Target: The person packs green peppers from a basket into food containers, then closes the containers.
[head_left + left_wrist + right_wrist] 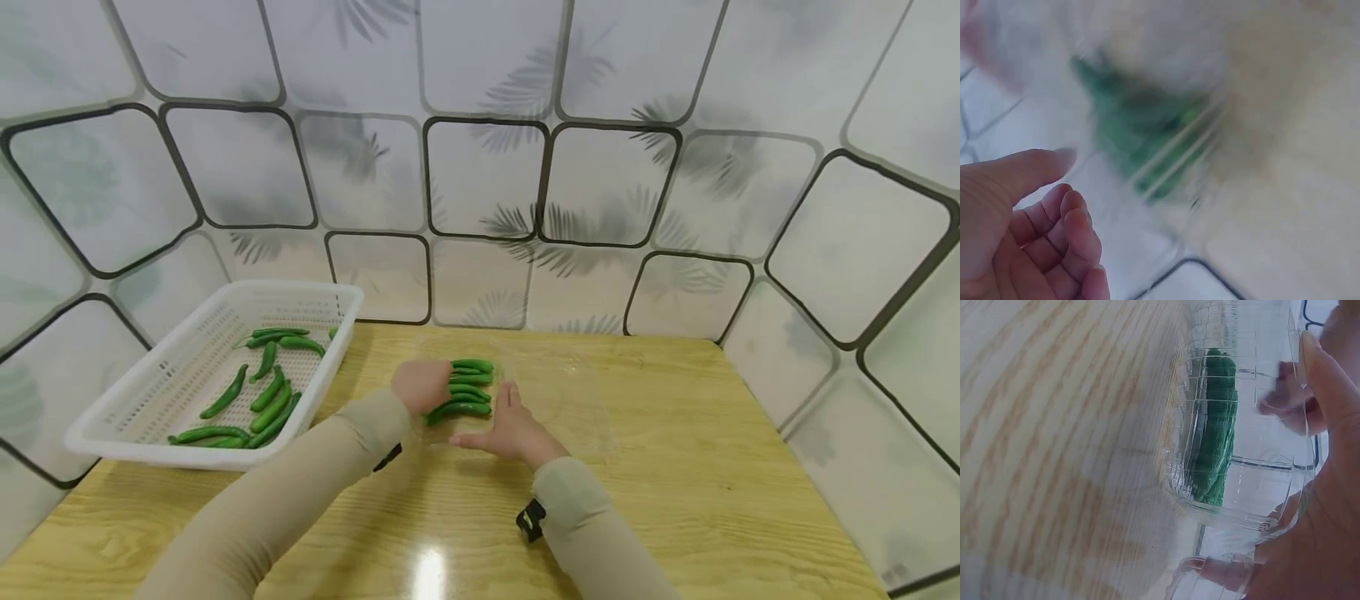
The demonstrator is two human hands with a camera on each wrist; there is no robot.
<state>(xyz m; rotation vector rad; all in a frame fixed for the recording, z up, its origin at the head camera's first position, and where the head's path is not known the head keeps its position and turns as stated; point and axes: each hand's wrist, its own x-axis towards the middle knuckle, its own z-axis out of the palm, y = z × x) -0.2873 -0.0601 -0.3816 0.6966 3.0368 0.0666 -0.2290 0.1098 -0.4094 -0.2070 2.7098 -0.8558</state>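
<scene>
Two beige sleeves reach in from the near edge, a black band at the right wrist. Here's the right hand at the near-right corner of a clear plastic container, thumb and fingers spread fairly straight and touching its rim — steadying contact rather than a curled grip. Over on the container's left side, the left hand bends in close, and the left wrist view shows its fingers loosely curled, thumb apart, nothing held between them.

And the green peppers — they're lying inside the container, side by side in a row, just between the two hands. The clear lid is folded back flat to the right on the wood-grained table.

Off to the left, a white basket with perforated sides holds more peppers, scattered across its floor, some bunched at the near end, others farther back. Behind everything stands a pale wall of rounded squares and grey leaves.
</scene>
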